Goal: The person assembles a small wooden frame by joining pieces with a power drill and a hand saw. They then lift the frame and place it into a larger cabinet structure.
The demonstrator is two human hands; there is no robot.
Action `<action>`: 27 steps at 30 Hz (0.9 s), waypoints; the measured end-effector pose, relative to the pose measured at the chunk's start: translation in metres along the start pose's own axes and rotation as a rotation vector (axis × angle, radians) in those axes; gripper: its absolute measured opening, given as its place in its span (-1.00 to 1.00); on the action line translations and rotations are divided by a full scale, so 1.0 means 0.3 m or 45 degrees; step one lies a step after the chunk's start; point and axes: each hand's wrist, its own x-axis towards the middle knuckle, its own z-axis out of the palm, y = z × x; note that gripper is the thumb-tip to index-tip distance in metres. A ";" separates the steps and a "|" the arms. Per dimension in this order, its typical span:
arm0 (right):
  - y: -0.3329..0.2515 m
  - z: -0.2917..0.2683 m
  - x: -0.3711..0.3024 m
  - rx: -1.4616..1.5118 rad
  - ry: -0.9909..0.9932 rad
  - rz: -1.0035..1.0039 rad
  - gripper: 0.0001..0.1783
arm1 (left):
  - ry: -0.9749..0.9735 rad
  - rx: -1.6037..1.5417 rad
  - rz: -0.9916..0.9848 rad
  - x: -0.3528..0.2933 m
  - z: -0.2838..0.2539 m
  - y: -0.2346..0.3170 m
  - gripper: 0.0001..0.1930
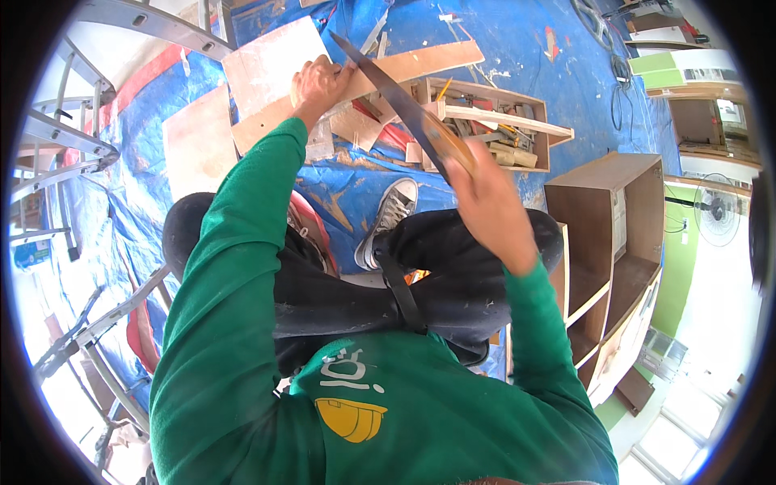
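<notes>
My right hand (493, 198) is closed round the wooden handle of a handsaw (396, 97). Its dark blade slants up and left, with the tip beyond my left hand. Below the blade lies a long, narrow wooden plank (428, 61), running from lower left to upper right. My left hand (321, 85) grips this plank, fingers curled over it close to the blade. Whether the teeth touch the wood, I cannot tell. A pale, flat board (271, 65) lies under and behind the left hand, and another board (196, 141) is at its left.
An open wooden toolbox (543, 137) full of tools stands just right of the saw. Blue tarp (517, 40) covers the floor. Metal ladders (69, 133) crowd the left side. A brown cabinet (578, 206) stands at the right, with a fan (718, 208) beyond.
</notes>
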 end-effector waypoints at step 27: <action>0.069 0.255 0.278 -0.025 0.039 -0.072 -0.58 | -0.002 0.044 0.097 0.012 0.029 -0.010 -0.41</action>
